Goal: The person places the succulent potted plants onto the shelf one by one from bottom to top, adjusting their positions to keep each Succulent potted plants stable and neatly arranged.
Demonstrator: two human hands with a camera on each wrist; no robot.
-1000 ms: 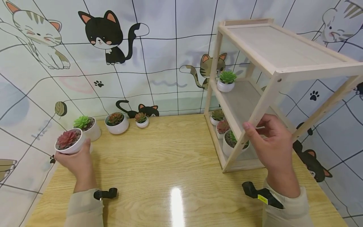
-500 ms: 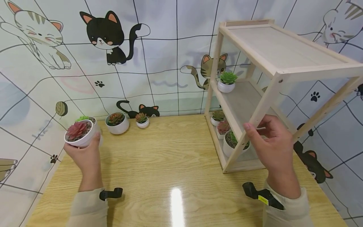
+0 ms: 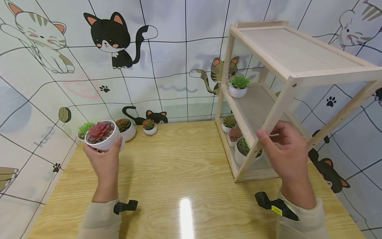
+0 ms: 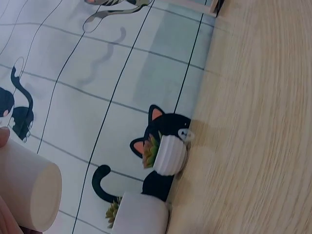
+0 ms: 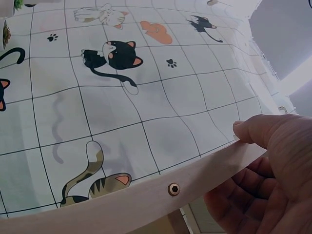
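My left hand (image 3: 104, 166) grips a white pot with a red succulent (image 3: 100, 132), tilted and lifted above the table. The left wrist view shows the side and base of that white pot (image 4: 34, 187). My right hand (image 3: 287, 151) holds the near post of a wooden shelf rack (image 3: 286, 96), thumb on one side and curled fingers behind. In the right wrist view the right hand (image 5: 273, 175) pinches this post. Behind the lifted pot stand a bright green succulent (image 3: 85, 127), partly hidden, and a brownish-green succulent pot (image 3: 129, 133). A small ribbed succulent pot (image 3: 150, 127) stands to their right.
On the rack's middle shelf stands a green succulent (image 3: 239, 82). Several potted plants, including a red one (image 3: 234, 133), fill the left side of its bottom shelf. A cat-print backdrop (image 3: 167, 59) rises behind the wooden table (image 3: 173, 159).
My left hand has carried the red succulent pot rightward and slightly up from the far left, passing in front of the other pots. The right hand and rack have stayed still.
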